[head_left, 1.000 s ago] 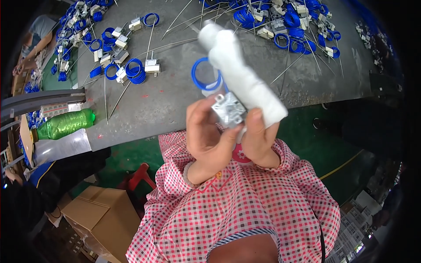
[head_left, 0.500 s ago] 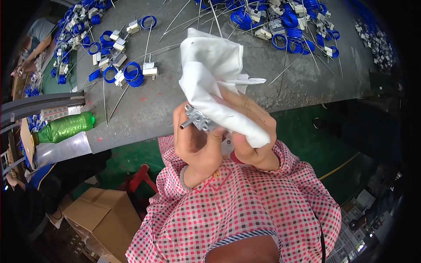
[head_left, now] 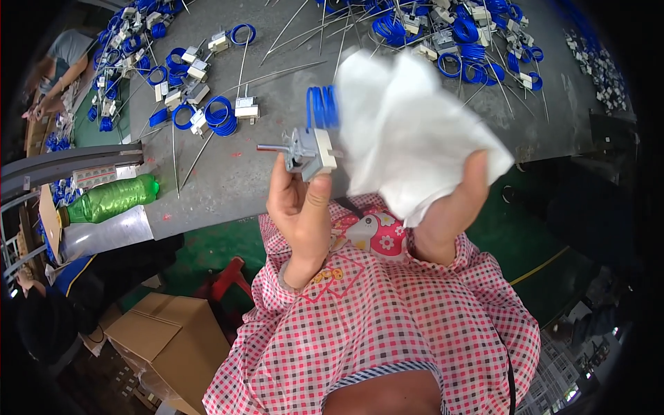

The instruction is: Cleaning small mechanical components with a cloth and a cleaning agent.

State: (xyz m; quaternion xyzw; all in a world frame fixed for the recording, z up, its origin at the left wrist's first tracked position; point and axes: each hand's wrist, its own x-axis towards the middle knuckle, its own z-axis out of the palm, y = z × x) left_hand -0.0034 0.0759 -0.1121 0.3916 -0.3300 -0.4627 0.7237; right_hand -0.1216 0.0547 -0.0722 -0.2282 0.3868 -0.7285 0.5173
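My left hand (head_left: 301,216) is closed on a capillary thermostat (head_left: 308,153), a small metal and cream block. Its metal shaft points left, and a blue coil (head_left: 320,108) rises behind it. In my right hand (head_left: 453,211) is a white cloth (head_left: 408,131), gripped with the thumb on top and hanging loosely spread. The cloth is somewhat blurred and covers part of the coil's right side. Most of the right fingers are hidden under it.
More thermostats with blue coils lie in piles on the grey table (head_left: 228,162), their thin metal tubes sticking out. On the left a green bottle (head_left: 114,198) lies beside a curved metal bar (head_left: 69,160). A cardboard box (head_left: 166,339) stands on the floor. A person (head_left: 66,66) is at the far left.
My hands have moved apart. The cloth has come off the thermostat to the right and spread out, uncovering the cream side and blue coil. The thermostat has turned and risen slightly.
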